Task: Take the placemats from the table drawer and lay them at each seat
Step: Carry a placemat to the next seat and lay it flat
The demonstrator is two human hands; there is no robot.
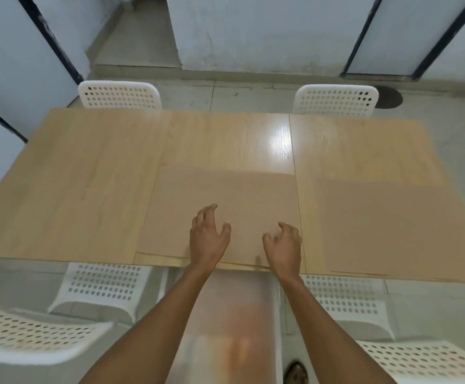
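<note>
A stack of tan placemats [225, 195] lies on the light wooden table [81, 173] at its near edge, in the middle. My left hand [209, 236] and my right hand [284, 245] hover over the stack's near part, fingers spread and curled, holding nothing. Another tan placemat [392, 228] lies flat at the near right seat. Below the table edge, between my forearms, the drawer [234, 314] stands pulled out; its inside looks blurred and I see no placemats in it.
White perforated chairs stand at the far left [119, 95], far right [335, 101], near left [101, 286] and near right [347, 297]. Two more chair backs show at the bottom corners. A bare foot [296, 374] is on the tiled floor.
</note>
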